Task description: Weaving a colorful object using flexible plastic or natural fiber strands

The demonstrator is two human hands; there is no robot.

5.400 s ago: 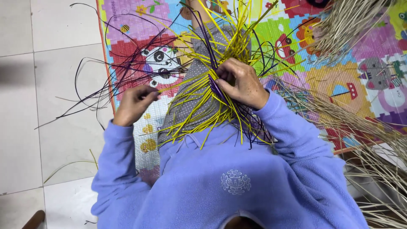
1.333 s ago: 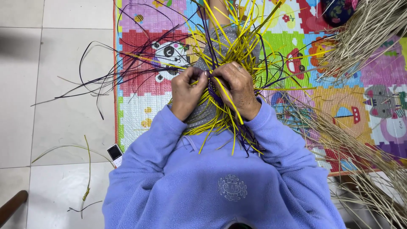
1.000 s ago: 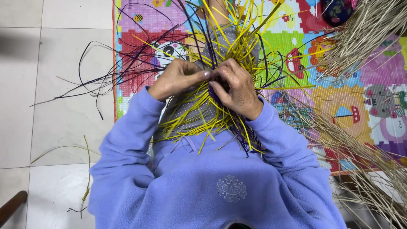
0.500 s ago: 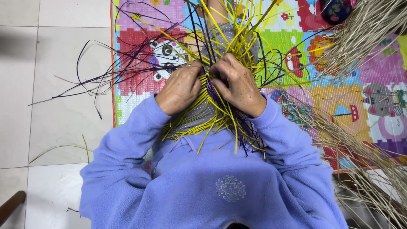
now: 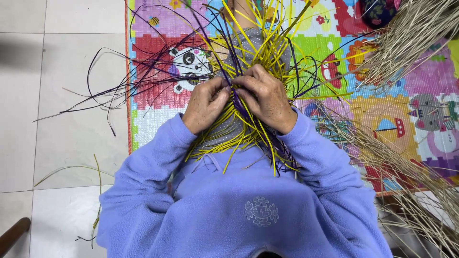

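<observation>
Hands (image 5: 206,106) amid strips (image 5: 248,126), mat edge (image 5: 128,105) left

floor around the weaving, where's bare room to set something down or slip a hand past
Free: the pale tiled floor left of the play mat, beyond the purple strips, and the tiles by the left sleeve. Crowded: the yellow strips where the left hand and right hand meet, and the dry straw along the mat's right side.

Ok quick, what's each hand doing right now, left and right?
Left hand: closed, pinching the yellow strips of the weave.
Right hand: closed, grip on the purple strip and yellow strips.
</observation>
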